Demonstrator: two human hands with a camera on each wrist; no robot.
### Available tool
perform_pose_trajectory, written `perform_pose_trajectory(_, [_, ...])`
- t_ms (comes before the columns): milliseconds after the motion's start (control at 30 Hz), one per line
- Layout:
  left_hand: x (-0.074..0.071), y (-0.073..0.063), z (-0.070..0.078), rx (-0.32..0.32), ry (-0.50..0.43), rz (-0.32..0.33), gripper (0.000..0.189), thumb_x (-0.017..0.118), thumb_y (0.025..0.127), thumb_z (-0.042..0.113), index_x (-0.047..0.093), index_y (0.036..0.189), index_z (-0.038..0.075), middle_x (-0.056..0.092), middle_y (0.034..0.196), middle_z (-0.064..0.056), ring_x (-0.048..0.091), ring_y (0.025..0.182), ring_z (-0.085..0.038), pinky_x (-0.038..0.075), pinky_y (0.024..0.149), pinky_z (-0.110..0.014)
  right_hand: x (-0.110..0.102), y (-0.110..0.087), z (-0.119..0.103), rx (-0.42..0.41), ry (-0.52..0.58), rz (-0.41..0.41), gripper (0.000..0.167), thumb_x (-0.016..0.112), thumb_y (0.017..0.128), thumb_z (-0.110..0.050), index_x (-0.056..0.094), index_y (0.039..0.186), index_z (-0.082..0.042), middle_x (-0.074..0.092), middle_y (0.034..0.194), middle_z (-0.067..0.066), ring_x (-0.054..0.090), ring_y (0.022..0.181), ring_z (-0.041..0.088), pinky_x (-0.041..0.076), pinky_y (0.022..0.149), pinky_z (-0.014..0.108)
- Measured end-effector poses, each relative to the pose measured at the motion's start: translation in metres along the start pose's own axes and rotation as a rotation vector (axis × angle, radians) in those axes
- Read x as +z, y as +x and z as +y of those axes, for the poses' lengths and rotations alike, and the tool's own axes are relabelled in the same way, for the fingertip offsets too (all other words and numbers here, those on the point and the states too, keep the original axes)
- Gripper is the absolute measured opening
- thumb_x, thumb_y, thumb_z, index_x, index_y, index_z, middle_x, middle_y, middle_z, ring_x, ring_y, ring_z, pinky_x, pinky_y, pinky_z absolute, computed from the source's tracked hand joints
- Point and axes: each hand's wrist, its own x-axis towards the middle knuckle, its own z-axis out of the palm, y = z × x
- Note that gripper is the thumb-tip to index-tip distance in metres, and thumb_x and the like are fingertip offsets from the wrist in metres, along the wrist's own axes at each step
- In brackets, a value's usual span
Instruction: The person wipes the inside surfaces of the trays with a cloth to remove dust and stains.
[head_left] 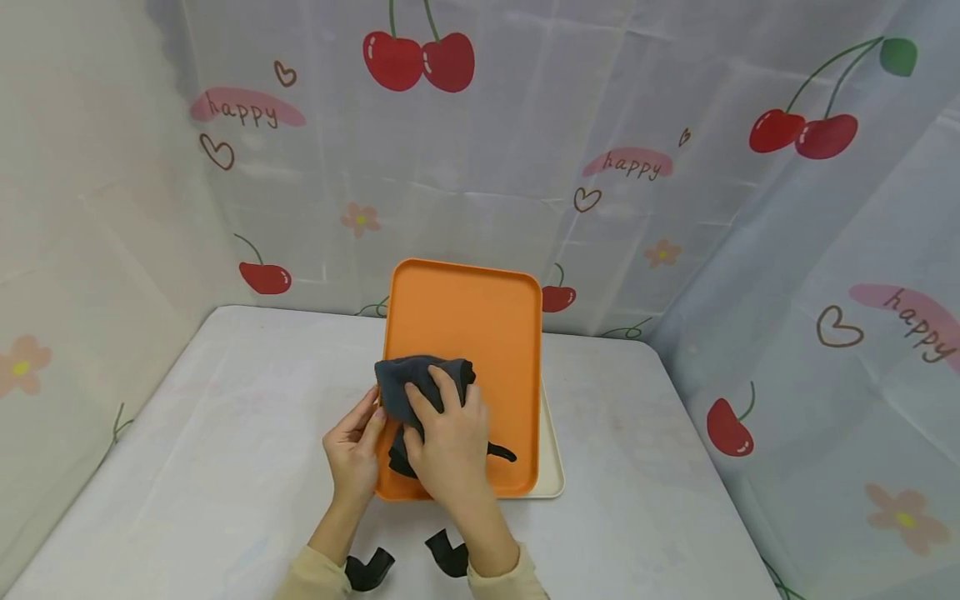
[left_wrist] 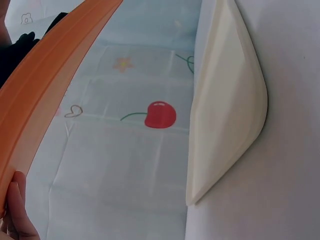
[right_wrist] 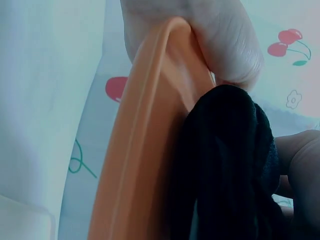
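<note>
My left hand (head_left: 354, 450) pinches the left edge of an orange tray (head_left: 472, 325), which is raised off the table and tilted. My right hand (head_left: 453, 442) grips a folded dark grey cloth (head_left: 401, 379) and presses it on the tray's inner face, toward the lower left. A thin black strip (head_left: 501, 452) sticks out to the right of that hand. In the right wrist view, the cloth (right_wrist: 220, 160) bunches against the tray (right_wrist: 135, 150), with right-hand fingers (right_wrist: 305, 160) behind it. The left wrist view shows the tray's underside (left_wrist: 45, 105) and left fingertips at its edge.
A cream tray (head_left: 553, 450) lies on the white-covered table (head_left: 637, 467) beneath the orange one, its right edge showing. Cherry-printed curtains (head_left: 480, 167) hang behind and at both sides. Black curved pieces (head_left: 369, 571) show beside the wrists.
</note>
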Motion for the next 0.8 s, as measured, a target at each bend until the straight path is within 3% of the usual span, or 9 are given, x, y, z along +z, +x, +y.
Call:
perform_pose_trajectory(100, [-0.0001,-0.0007,-0.0008,-0.008,-0.039,-0.006,0.034,0.053,0.094,-0.011,0.05,0.127,-0.021,0.071,0.115,0.001,0.068,0.104,-0.01,0.055,0.083,-0.024,0.0011,-0.0005,-0.0046,-0.044,-0.011,-0.007,0.038,0.078,0.078,-0.026,0.074,0.116,-0.024,0.059,0.133,0.008,0.053,0.095,0.032,0.043,0.067,0.034])
perform_pose_trajectory(233, [-0.0016,-0.0017,-0.0014,-0.01,-0.018,0.007,0.034,0.054,0.094,-0.009,0.051,0.126,-0.02,0.071,0.116,0.001,0.068,0.105,-0.01,0.054,0.084,-0.024,0.0022,-0.0008,-0.0087,-0.069,-0.014,-0.01,0.036,0.076,0.079,-0.025,0.074,0.115,-0.023,0.059,0.133,0.008,0.053,0.097,0.032,0.042,0.065,0.032])
perform_pose_trajectory(533, [-0.0027,-0.0013,0.0006,0.001,-0.029,0.007,0.034,0.053,0.095,-0.009,0.052,0.127,-0.019,0.072,0.113,-0.001,0.07,0.1,-0.011,0.056,0.08,-0.023,0.0017,0.0,-0.0097,-0.053,0.018,-0.004,0.037,0.076,0.079,-0.022,0.074,0.116,-0.024,0.058,0.135,0.007,0.053,0.096,0.031,0.041,0.064,0.031])
perform_pose_trajectory(800, [-0.0009,-0.0013,0.0022,-0.027,0.0,0.043,0.034,0.056,0.094,-0.008,0.052,0.126,-0.018,0.073,0.108,0.003,0.07,0.096,-0.008,0.056,0.078,-0.022,0.0016,-0.0007,-0.0059,-0.037,0.041,0.01,0.038,0.077,0.078,-0.022,0.074,0.116,-0.025,0.058,0.135,0.007,0.052,0.092,0.029,0.039,0.063,0.029])
